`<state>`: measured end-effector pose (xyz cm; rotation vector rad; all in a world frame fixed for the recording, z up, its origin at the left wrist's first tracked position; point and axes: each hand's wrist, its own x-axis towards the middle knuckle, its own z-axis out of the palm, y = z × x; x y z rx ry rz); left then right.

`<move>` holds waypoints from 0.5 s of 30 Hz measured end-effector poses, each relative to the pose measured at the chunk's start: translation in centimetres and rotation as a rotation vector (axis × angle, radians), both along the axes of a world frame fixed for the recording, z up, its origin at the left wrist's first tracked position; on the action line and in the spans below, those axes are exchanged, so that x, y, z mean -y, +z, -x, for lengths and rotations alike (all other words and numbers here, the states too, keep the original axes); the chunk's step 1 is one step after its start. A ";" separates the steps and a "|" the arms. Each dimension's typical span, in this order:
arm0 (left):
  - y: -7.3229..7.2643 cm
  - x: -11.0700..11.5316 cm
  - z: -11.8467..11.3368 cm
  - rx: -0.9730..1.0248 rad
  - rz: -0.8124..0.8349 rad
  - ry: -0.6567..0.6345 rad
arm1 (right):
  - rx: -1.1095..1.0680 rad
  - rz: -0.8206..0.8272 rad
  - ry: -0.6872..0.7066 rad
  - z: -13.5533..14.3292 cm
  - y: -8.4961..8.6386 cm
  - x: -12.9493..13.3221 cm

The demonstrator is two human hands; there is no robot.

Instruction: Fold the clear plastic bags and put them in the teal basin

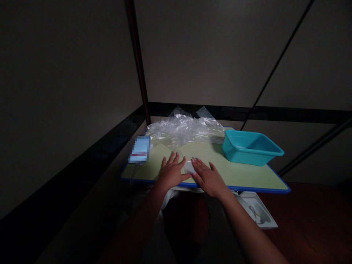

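A small, thin, whitish translucent sheet (pixel 189 167), perhaps a plastic bag, lies on the table near its front edge. My left hand (pixel 172 173) rests palm down on the left of it, fingers spread, with the thumb reaching toward the sheet. On the sheet's right side lies my right hand (pixel 208 176), flat, its fingertips touching it. Neither hand grasps anything. Beyond them, a heap of clear crinkled plastic bags (pixel 181 126) covers the back of the table.
A turquoise plastic basin (pixel 244 156) stands at the table's right. At the left edge is a blurred-out light blue rectangular item (pixel 139 149). The pale table (pixel 247 178) has a blue rim. Below its right side, an open white drawer (pixel 258 211) holds small items. Walls enclose the left and back.
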<state>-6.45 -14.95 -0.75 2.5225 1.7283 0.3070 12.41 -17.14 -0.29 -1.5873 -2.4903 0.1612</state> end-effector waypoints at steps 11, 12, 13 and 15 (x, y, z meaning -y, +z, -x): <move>-0.4 0.0 -0.1 0.008 -0.032 0.009 | 0.014 -0.105 0.143 -1.3 -0.1 1.4; -0.4 0.0 -0.1 0.012 -0.037 0.008 | 0.027 -0.116 0.157 -1.5 -0.2 1.7; -0.4 0.0 -0.1 0.014 -0.038 0.008 | 0.039 -0.124 0.163 -1.7 -0.3 2.0; -0.4 0.0 -0.1 0.016 -0.035 0.008 | 0.053 -0.134 0.156 -2.1 -0.7 2.4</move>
